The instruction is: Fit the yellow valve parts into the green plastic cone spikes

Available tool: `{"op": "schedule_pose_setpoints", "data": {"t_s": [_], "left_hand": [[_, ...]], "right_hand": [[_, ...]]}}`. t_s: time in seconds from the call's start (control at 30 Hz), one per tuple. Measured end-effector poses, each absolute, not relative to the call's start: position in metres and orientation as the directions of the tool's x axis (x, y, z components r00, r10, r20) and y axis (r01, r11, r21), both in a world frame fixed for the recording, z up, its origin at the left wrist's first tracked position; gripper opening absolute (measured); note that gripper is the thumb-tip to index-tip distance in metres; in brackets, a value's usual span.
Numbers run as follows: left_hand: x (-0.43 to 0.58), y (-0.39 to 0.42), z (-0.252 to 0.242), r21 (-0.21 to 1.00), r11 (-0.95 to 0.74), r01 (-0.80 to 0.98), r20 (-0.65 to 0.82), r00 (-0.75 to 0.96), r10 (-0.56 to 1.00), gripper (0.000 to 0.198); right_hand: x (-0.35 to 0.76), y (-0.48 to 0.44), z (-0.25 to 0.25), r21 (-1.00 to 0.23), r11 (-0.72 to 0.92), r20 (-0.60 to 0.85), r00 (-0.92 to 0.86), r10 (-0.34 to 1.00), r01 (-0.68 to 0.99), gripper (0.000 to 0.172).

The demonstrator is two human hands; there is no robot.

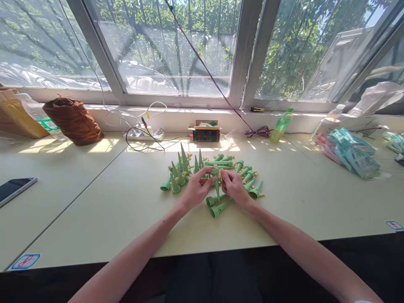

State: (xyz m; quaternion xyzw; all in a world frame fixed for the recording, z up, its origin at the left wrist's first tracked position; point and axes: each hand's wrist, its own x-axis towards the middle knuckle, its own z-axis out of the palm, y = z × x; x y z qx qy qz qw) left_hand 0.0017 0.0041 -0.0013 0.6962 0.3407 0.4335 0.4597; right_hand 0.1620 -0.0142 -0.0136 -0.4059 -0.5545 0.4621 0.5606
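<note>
A green plastic watering spike hangs point down between my two hands, its wide collar on top. My left hand is closed on the collar from the left. From the right, my right hand pinches a small yellowish peg at the spike's side; whether the peg sits in the spike is hidden by the fingers. Several like spikes stand points up left of my hands. More lie on their sides to the right and below my hands, many with yellowish pegs.
Behind the spikes stands a small open box, with a power strip and cables to its left. A green bottle and plastic packets are at right. At left are a brown bag and a phone.
</note>
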Motion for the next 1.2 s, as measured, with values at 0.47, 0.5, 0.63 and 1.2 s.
{"op": "schedule_pose_setpoints", "data": {"t_s": [0.47,0.5,0.63,1.2], "left_hand": [[0.002,-0.001,0.015,1.0,-0.005,-0.021,0.014,0.451,0.892,0.051],[0.002,-0.001,0.015,1.0,0.004,-0.009,0.0,0.449,0.894,0.052],[0.003,-0.001,0.015,1.0,0.01,0.014,-0.015,0.439,0.898,0.054],[0.002,-0.001,0.015,1.0,-0.006,0.013,0.0,0.445,0.896,0.055]], "right_hand": [[0.165,-0.019,-0.009,-0.889,0.393,0.38,-0.1,0.92,0.234,0.045],[0.165,-0.02,-0.008,-0.885,0.395,0.382,-0.103,0.918,0.247,0.045],[0.164,-0.021,-0.004,-0.874,0.393,0.38,-0.099,0.919,0.287,0.043],[0.165,-0.02,-0.007,-0.874,0.371,0.36,-0.096,0.928,0.315,0.041]]}}
